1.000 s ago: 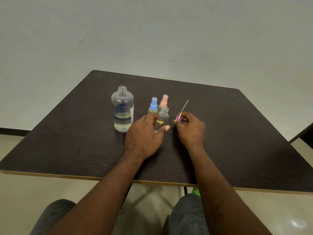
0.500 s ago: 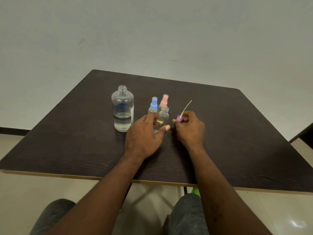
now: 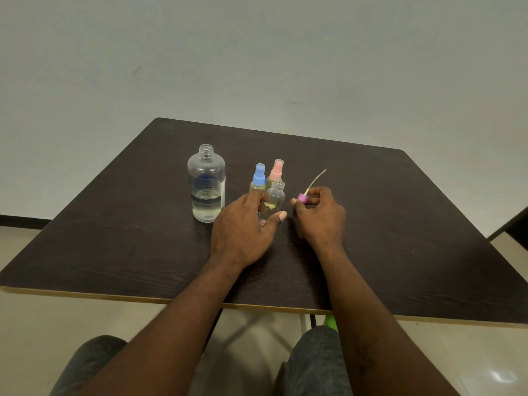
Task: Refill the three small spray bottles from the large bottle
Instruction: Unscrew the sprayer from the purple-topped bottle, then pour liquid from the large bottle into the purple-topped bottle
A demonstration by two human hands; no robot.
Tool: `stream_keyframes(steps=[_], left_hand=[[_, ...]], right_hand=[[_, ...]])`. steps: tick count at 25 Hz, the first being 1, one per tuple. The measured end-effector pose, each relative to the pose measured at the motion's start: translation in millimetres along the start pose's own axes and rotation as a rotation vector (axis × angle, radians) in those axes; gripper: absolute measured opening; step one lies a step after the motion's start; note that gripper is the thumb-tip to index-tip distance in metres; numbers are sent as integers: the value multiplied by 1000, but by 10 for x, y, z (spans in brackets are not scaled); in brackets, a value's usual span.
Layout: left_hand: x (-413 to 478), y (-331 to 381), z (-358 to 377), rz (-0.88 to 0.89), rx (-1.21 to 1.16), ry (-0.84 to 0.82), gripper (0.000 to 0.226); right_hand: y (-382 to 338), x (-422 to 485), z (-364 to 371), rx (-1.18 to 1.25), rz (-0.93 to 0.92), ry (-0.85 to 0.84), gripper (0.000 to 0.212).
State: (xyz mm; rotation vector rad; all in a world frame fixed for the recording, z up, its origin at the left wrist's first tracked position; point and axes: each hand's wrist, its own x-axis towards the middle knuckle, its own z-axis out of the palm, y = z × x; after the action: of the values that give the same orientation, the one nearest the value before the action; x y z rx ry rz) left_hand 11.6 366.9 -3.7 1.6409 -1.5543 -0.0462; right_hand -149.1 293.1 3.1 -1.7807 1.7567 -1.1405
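The uncapped small bottle point(image 3: 275, 195) stands upright on the counter point(image 3: 400, 224), mouth up and long axis vertical. It is packed close against the blue-capped bottle point(image 3: 258, 178) and the pink-capped bottle point(image 3: 276, 170) behind it. The left hand point(image 3: 243, 227) holds its lower part between thumb and fingers, with the forefinger reaching up beside the blue-capped bottle. The right hand point(image 3: 320, 212) pinches the purple spray cap point(image 3: 303, 198) just to the right. The cap's thin tube point(image 3: 315, 180) slants up and away to the right, clear of everything. The large bottle point(image 3: 206, 182) stands upright to the left, near the cluster. Its neck is open at the top and it looks roughly a third full.

The main risk, as I judge it, is spilling. The small bottle's neck is narrow against the large bottle's wide mouth, so a quick tilt could send liquid down the outside and onto the counter. The three small bottles are light and stand so close that a nudge from the left hand could topple a neighbour. The large bottle is also open, so a sleeve or wrist crossing to reach it could knock it over. If the spray cap is laid down, its wet tube may drip or pick up dirt.
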Motion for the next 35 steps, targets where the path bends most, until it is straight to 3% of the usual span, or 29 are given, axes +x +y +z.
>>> stream_keyframes(steps=[3,13,20,22,26,30,35], left_hand=[[4,-2,-2,-3,-1,-7,54],[-19,9,-13,1,-1,6,47],[-32,32,-29,16,-11,30,43],[-33,27,-19,21,-8,16,45],[-12,6,-5,-8,-9,11,46],[-47,57,-19,35,-7,-23,44],[-250,53,-140,31,2,85,48]], right_hand=[[2,8,7,-25,2,13,22],[40,26,45,-57,-1,34,25],[34,-84,-8,216,-158,-30,7],[48,-144,-32,358,-276,-153,11],[59,-212,-68,509,-365,-383,41],[43,-198,-50,380,-365,-352,37],[54,-195,-60,380,-363,-304,33]])
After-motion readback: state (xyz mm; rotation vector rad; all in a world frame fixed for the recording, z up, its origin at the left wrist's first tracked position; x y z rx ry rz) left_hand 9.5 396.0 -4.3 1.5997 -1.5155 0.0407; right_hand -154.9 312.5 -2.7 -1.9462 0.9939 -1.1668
